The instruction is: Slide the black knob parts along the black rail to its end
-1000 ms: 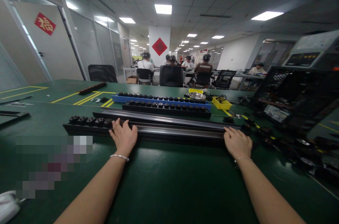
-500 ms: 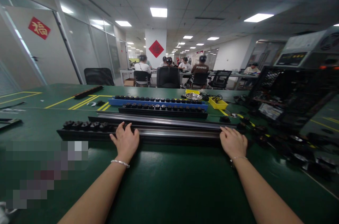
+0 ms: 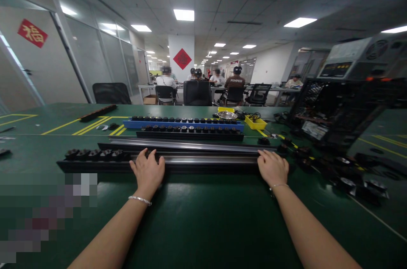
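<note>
A long black rail [image 3: 206,167] with a shiny metal inner strip lies across the green table. Several small black parts [image 3: 95,154] sit in its left section. My left hand [image 3: 149,171] rests on the rail just right of those parts, its fingers spread. At the rail's right end is my right hand [image 3: 272,167], with its fingertips on the edge and its fingers side by side; the underside of its grip is hidden. Behind lies a second metal-lined rail [image 3: 190,146], and beyond it a black rail [image 3: 190,135] and a blue rail [image 3: 133,124], both carrying rows of black parts.
On the right stand an open computer case [image 3: 330,112] and scattered black parts [image 3: 346,180]. A yellow tray [image 3: 255,123] and a metal bowl [image 3: 227,115] are at the back. A dark bar [image 3: 98,113] lies back left. People sit at far desks.
The view has turned slightly right, so most things appear shifted left. Both hands stay on the front rail in nearly the same places.
</note>
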Demonstrator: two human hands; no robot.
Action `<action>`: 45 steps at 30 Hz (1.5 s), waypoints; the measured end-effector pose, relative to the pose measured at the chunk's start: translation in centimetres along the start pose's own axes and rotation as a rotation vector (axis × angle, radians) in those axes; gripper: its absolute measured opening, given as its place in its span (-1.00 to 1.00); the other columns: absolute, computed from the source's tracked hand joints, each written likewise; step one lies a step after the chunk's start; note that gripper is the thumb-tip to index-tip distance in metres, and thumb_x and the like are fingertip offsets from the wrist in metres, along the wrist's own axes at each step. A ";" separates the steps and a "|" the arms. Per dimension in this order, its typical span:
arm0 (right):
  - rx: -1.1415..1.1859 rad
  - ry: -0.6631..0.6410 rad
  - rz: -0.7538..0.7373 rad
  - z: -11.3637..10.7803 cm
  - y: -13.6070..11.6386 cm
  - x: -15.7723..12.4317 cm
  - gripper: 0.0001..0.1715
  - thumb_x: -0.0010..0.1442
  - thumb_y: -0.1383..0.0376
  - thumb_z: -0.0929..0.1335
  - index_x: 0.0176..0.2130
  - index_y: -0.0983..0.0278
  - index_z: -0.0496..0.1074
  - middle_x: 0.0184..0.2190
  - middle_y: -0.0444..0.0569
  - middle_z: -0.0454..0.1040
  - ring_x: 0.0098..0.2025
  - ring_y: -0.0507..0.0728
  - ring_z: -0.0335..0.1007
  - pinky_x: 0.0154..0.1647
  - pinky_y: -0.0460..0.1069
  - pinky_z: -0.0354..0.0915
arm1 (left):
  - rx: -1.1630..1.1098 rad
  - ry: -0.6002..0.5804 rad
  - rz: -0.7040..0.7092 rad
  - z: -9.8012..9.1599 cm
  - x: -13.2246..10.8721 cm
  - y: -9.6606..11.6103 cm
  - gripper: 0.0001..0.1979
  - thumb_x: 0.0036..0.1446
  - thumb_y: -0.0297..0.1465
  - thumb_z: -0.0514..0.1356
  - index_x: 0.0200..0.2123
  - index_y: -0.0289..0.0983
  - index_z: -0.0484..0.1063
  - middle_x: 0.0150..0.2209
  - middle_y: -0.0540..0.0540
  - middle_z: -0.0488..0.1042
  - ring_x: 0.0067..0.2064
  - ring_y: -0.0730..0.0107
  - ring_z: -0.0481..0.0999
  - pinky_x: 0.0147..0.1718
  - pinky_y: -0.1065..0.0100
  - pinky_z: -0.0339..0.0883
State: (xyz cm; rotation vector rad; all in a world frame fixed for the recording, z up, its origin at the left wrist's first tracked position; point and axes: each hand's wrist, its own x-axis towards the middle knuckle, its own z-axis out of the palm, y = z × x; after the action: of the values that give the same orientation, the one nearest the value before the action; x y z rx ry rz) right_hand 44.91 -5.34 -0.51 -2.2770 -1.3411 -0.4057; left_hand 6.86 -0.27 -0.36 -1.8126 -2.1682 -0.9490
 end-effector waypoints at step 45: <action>0.146 0.123 -0.051 0.9 0.3 0.1 -0.54 0.14 0.26 0.11 -0.16 0.24 0.49 -0.05 -0.01 0.47 0.03 0.16 0.25 0.14 0.17 -0.06 | 0.072 -0.153 0.278 -0.7 -2.7 3.1 -0.61 0.20 -0.18 -0.04 0.03 -0.08 0.37 0.13 -0.23 0.30 0.16 -0.03 0.21 0.09 -0.30 -0.12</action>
State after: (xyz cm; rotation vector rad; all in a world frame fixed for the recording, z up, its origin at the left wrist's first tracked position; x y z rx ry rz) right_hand 45.25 -4.86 -1.31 -2.0694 -1.3239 -0.4422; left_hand 10.23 -2.71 -0.05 -2.1401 -1.9303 -0.6834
